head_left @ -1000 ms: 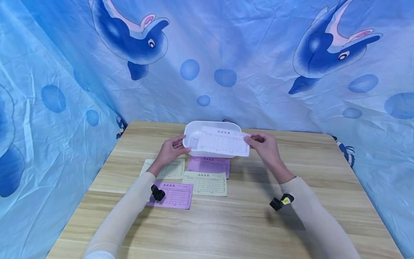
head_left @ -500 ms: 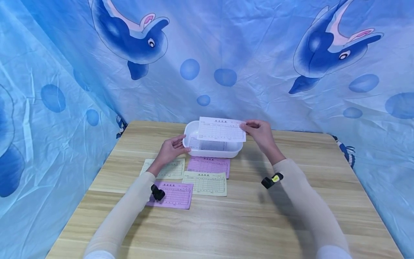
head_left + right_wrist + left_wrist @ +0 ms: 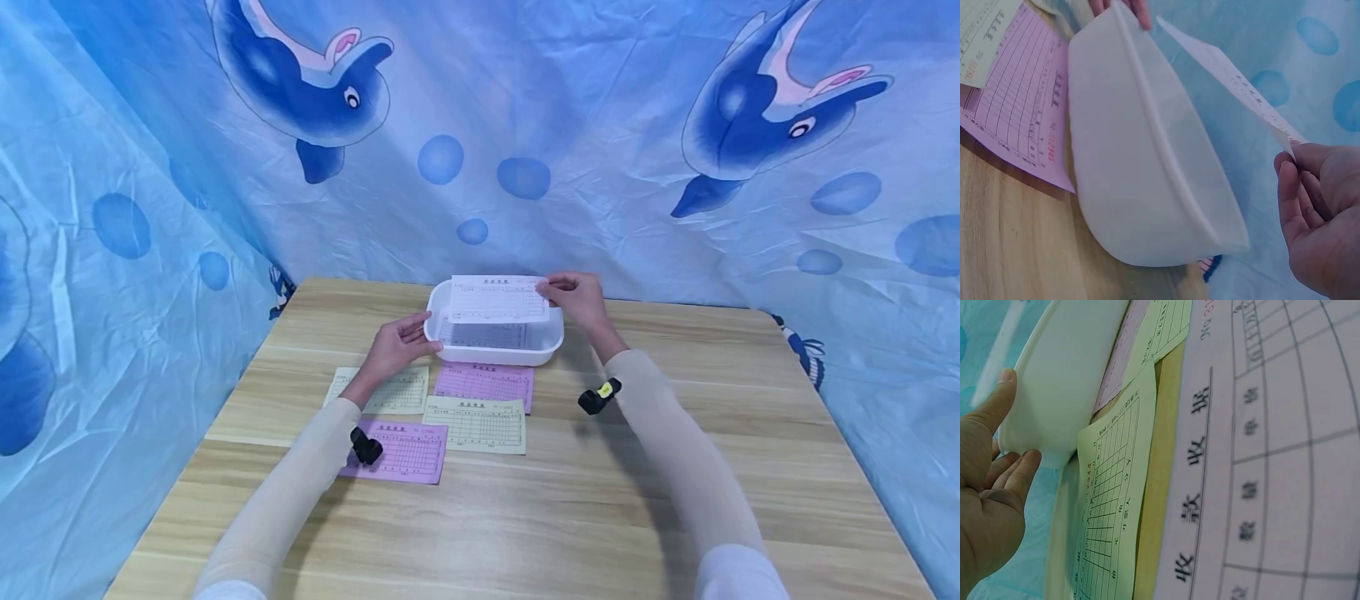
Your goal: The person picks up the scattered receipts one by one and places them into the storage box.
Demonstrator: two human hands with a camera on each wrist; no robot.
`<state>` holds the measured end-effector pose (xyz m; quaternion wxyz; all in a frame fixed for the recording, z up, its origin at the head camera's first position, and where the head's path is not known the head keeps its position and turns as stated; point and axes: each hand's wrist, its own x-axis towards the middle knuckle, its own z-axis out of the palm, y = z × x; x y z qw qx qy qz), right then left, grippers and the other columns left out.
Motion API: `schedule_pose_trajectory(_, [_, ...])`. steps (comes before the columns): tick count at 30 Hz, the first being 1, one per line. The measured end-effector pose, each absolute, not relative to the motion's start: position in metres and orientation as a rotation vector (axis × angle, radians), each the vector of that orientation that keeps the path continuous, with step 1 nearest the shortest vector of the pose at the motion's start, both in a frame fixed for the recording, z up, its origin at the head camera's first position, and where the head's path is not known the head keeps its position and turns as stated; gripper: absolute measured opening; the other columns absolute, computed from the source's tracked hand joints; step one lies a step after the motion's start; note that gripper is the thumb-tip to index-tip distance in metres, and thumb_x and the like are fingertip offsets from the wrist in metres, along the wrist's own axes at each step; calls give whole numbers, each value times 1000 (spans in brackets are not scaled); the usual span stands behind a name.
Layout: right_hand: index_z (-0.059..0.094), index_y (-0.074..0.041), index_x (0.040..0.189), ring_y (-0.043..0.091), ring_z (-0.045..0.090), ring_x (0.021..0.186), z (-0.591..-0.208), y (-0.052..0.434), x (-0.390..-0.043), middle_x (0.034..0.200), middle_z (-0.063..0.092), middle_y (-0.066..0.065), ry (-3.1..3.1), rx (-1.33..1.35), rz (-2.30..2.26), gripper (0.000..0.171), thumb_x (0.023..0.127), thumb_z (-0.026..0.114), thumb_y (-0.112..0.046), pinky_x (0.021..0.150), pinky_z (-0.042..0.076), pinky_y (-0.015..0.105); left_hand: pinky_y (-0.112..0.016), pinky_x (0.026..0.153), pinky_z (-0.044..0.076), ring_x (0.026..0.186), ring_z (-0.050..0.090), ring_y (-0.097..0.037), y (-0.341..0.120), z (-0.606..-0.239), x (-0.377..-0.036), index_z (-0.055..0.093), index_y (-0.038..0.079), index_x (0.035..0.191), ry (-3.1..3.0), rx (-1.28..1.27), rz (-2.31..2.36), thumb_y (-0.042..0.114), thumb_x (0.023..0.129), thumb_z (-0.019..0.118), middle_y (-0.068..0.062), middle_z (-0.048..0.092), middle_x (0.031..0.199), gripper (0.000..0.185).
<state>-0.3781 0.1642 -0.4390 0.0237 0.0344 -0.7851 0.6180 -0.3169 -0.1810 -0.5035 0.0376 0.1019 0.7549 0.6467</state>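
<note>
A white plastic tub (image 3: 547,350) (image 3: 1066,381) (image 3: 1147,162) stands at the back middle of the wooden table (image 3: 525,517). My right hand (image 3: 573,298) (image 3: 1319,219) pinches the right edge of a white printed slip (image 3: 497,298) (image 3: 1235,84) and holds it level just above the tub's opening. Another slip lies inside the tub. My left hand (image 3: 401,343) (image 3: 991,487) rests with straight fingers against the tub's left end.
Two pink slips (image 3: 483,383) (image 3: 401,452) and two pale yellow slips (image 3: 390,392) (image 3: 476,425) lie on the table in front of the tub. A blue dolphin-print cloth (image 3: 525,125) hangs behind and at both sides of the table.
My right hand has carried the white slip back and left, from in front of the tub to just over its opening. The left hand has stayed at the tub's end.
</note>
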Motion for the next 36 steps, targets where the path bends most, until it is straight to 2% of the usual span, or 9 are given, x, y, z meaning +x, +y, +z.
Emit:
schedule_pose_trajectory(7, [75,3,112,16,73,82,-452,147,-386,106,75,22,-2478,92,1835,28,91,80,-14,78,67,34,-24,99,56,135,53,-41,-182,-502,-316,45,-5,150,2317,305,1985,10,86,84,-28,49,150,76])
schedule_pose_trajectory(15, [75,2,108,22,75,84,-460,134,-387,105,75,20,-2501,28,1824,22,90,80,-11,82,66,42,-25,98,57,134,53,-43,-181,-503,-317,45,-8,149,2268,310,2019,5,86,83,-31,50,147,74])
schedule_pose_trajectory(23, [76,-1,105,24,75,78,-462,122,-386,100,77,17,-2626,59,1691,22,90,80,-16,81,66,46,-24,99,56,136,52,-40,-181,-502,-315,45,-7,149,2281,296,2010,6,86,83,-29,49,149,75])
schedule_pose_trajectory(26, [76,-2,103,26,75,79,-463,118,-385,97,77,15,-2662,58,1653,20,90,80,-17,76,66,42,-24,99,56,135,53,-39,-180,-502,-316,45,-7,149,2290,298,2001,7,86,83,-28,50,148,75])
schedule_pose_trajectory(33, [78,-1,101,29,76,76,-467,113,-384,94,78,15,-2727,73,1518,20,88,81,-15,57,58,21,-24,99,56,136,53,-38,-181,-502,-317,44,-5,150,2307,289,1973,11,87,84,-26,50,149,76])
schedule_pose_trajectory(36, [78,0,101,29,76,75,-468,112,-383,93,78,15,-2744,82,1494,20,88,82,-16,54,55,19,-24,99,56,135,54,-37,-181,-502,-317,45,-4,150,2311,278,1968,12,86,84,-26,51,149,77])
